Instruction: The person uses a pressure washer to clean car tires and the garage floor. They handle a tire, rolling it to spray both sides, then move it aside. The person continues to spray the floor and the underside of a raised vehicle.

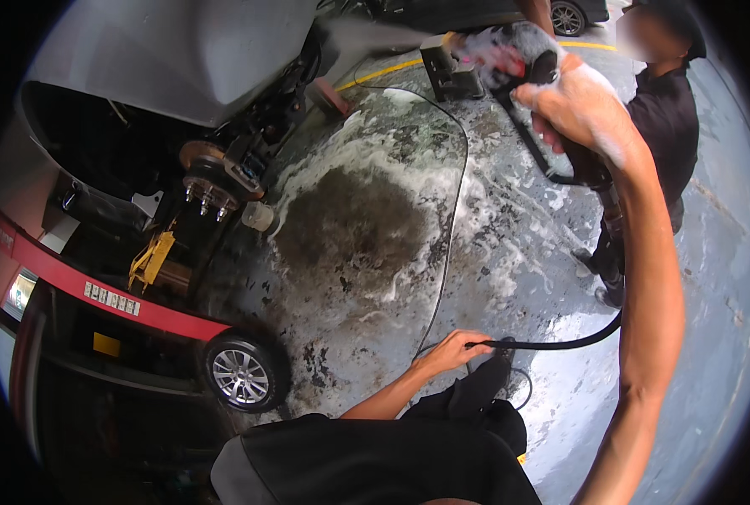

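Note:
My right hand (584,105), wet with white foam, is raised at the upper right and closed around the grip of what looks like a black spray gun (552,164). Foam and motion blur its front part, and a pale spray or smear reaches left from there. Low in the middle, my left hand (457,349) is closed on a black hose (560,342), which curves right and up behind my right forearm. At the upper left is a grey car body (173,50), with a bare wheel hub (211,177) showing its studs.
A detached wheel (242,373) stands by the red lift beam (97,273). A yellow piece (152,259) sits under the car. Foam (409,189) and dark wet patches cover the floor; a thin cable (459,198) crosses it. At right stands a person in black (670,126).

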### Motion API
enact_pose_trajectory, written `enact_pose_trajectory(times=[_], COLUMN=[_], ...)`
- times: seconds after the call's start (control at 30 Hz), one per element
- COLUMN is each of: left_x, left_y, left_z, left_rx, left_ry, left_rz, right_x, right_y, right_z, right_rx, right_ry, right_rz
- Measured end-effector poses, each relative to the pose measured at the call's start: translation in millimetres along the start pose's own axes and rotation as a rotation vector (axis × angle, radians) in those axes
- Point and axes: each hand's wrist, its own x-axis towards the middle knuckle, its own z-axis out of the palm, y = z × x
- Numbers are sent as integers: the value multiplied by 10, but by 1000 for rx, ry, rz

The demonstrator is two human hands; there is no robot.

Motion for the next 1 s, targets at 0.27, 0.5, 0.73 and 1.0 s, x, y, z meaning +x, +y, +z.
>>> enact_pose_trajectory(times=[0.27, 0.5, 0.73, 1.0], left_x=[255, 582, 889, 1168], left_y=[-160, -5, 121, 91], left_z=[-246, -403, -526, -557], left_rx=[43, 114, 152, 282], left_ry=[90, 85, 107, 127], left_rz=[-5, -141, -159, -212], right_x=[307, 770, 811, 670], right_y=[202, 607, 1038, 1916], right_z=[56, 56, -57, -273], right_rx=[149, 151, 339, 631], right_ry=[-156, -260, -371, -221], right_rz=[63, -12, 43, 65])
